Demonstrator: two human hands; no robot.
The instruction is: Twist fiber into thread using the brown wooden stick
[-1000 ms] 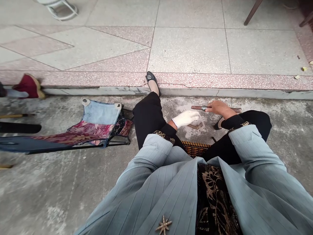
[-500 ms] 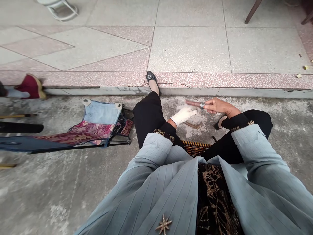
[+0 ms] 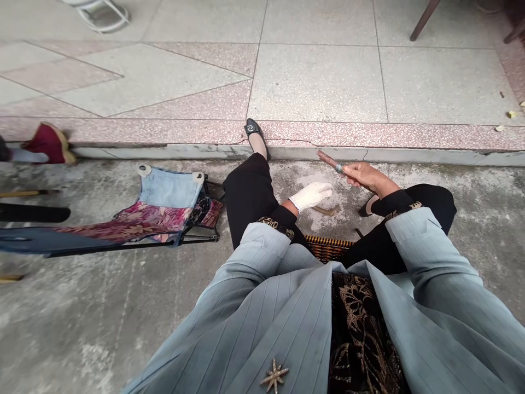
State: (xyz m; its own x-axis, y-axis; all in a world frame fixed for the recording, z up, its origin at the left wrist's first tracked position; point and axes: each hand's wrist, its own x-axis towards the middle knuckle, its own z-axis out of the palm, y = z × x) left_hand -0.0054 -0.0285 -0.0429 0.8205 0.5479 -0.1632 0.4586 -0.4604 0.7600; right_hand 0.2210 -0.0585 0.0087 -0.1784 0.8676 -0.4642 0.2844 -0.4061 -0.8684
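My right hand (image 3: 363, 175) is bare and closed round a brown stick-like tool (image 3: 328, 160) with silvery wire wound about it near my fingers. Its narrow end points up and to the left, over the ground by the step. On my left hand (image 3: 314, 196) is a white knitted glove. Those fingers are bent and pressed together, palm side hidden, so I cannot see whether anything is in them. The left hand stays apart from the tool, lower and to its left. Beneath the hands a crooked twig (image 3: 327, 210) lies on the concrete.
Under me is a woven seat (image 3: 328, 247). At left stands a low folding lounger (image 3: 164, 210) with floral cloth. A tiled step (image 3: 320, 82) runs across in front. Another person's red shoe (image 3: 48, 143) rests near its edge; a white stool (image 3: 102, 16) stands behind.
My right hand has swung the tool's narrow end upward, away from the gloved hand. My left hand has moved slightly right, its fingers more curled.
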